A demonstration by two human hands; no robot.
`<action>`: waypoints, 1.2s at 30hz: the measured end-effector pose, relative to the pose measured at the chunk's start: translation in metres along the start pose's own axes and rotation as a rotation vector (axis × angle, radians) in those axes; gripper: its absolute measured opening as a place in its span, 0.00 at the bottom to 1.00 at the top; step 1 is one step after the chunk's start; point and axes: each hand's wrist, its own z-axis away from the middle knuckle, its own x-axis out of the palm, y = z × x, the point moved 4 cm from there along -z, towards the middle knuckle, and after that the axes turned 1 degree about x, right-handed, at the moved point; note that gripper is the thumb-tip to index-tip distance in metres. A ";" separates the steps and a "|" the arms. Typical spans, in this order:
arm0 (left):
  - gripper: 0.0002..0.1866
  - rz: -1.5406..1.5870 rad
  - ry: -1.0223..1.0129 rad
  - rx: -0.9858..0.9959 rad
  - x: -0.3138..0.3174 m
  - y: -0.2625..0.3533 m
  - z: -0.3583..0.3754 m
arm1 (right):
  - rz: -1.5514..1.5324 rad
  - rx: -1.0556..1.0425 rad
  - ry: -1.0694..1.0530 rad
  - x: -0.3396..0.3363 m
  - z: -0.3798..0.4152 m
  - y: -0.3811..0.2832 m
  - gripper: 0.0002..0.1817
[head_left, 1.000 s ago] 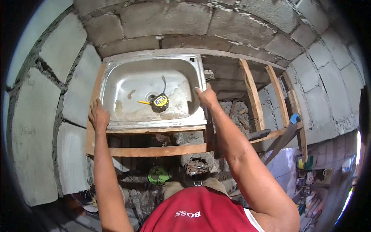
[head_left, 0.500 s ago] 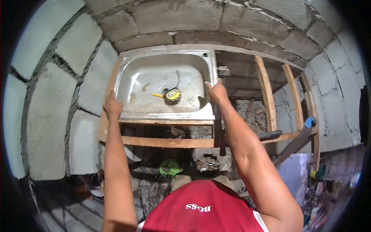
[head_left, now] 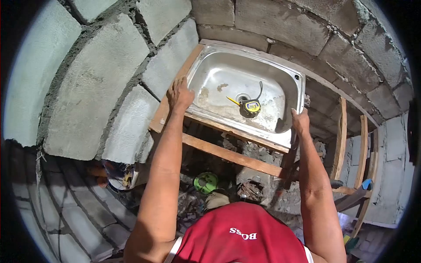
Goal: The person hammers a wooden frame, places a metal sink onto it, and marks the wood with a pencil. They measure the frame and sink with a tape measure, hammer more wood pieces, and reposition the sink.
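A stainless steel sink basin rests on a wooden frame. My left hand lies at the sink's left edge, fingers stretched over the rim and the wooden board beside it. On the opposite side, my right hand grips the right rim, its thumb on the inner side and its other fingers mostly hidden. Inside the basin, near the drain hole, sit a black and yellow tape measure and a yellow pencil-like stick.
Grey block walls close in at the left and back. Bare wooden crosspieces span the frame on the right. Below are a green round object and rubble. A blue-tipped dark bar leans at the lower right.
The view has turned and shifted, so the sink appears farther right and tilted. My left hand has moved up the sink's left edge, while my right hand stays on the right rim.
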 end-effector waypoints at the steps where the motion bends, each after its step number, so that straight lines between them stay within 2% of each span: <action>1: 0.36 -0.049 0.006 0.012 0.003 -0.001 -0.001 | 0.035 0.015 -0.010 0.000 0.001 -0.001 0.31; 4: 0.36 -0.075 0.050 0.080 0.009 0.005 -0.002 | 0.060 0.030 0.003 -0.002 -0.002 0.003 0.30; 7: 0.35 -0.027 0.069 0.034 -0.001 0.009 -0.001 | 0.101 0.047 -0.025 -0.007 -0.002 -0.004 0.35; 9: 0.33 0.131 0.449 0.031 -0.021 0.010 0.003 | 0.250 0.105 -0.100 -0.009 -0.003 -0.010 0.42; 10: 0.33 0.141 0.442 0.033 -0.031 0.023 0.004 | 0.259 0.111 -0.095 -0.015 -0.005 -0.010 0.42; 12: 0.31 0.612 0.242 0.216 -0.031 0.068 0.009 | 0.360 -0.071 -0.014 -0.033 -0.006 -0.016 0.47; 13: 0.31 0.631 0.108 0.296 -0.017 0.094 0.013 | 0.138 -0.102 0.030 -0.047 -0.009 -0.020 0.45; 14: 0.31 0.645 -0.017 0.373 -0.004 0.122 0.017 | 0.134 -0.130 0.103 -0.071 0.006 -0.041 0.42; 15: 0.33 0.512 -0.094 0.554 0.011 0.151 0.022 | -0.049 -0.151 0.104 -0.094 0.022 -0.058 0.39; 16: 0.39 0.429 -0.350 0.539 0.021 0.180 0.025 | 0.032 -0.137 0.125 -0.113 0.019 -0.053 0.36; 17: 0.43 0.257 -0.403 0.629 0.074 0.195 0.016 | -0.487 0.094 0.000 -0.130 0.060 -0.090 0.32; 18: 0.46 0.101 -0.530 0.577 0.075 0.214 0.021 | -0.619 0.044 -0.049 -0.144 0.076 -0.092 0.30; 20: 0.48 0.049 -0.647 0.543 0.083 0.228 0.027 | -0.593 0.024 -0.069 -0.172 0.124 -0.115 0.27; 21: 0.46 0.034 -0.797 0.532 0.118 0.236 0.020 | -0.512 -0.018 -0.058 -0.184 0.143 -0.113 0.27; 23: 0.45 0.019 -0.954 0.519 0.151 0.228 0.018 | -0.377 -0.058 -0.041 -0.206 0.174 -0.093 0.25; 26: 0.41 0.075 -0.843 0.455 0.127 0.233 0.033 | -0.334 -0.031 -0.023 -0.234 0.206 -0.045 0.25; 28: 0.38 0.034 -0.707 0.493 0.119 0.237 0.033 | -0.338 -0.012 -0.008 -0.248 0.221 -0.027 0.24; 30: 0.38 0.094 -0.738 0.440 0.101 0.241 0.026 | -0.375 0.015 0.093 -0.258 0.233 -0.020 0.24; 32: 0.39 0.520 -0.404 0.253 0.072 0.238 0.022 | -0.421 -0.007 0.114 -0.260 0.239 -0.026 0.23; 34: 0.43 1.098 -0.343 0.364 0.016 0.233 0.033 | -0.479 -0.071 0.106 -0.255 0.237 -0.046 0.23; 36: 0.43 1.349 -0.610 0.298 -0.067 0.215 0.083 | -0.526 -0.085 -0.014 -0.229 0.233 -0.066 0.22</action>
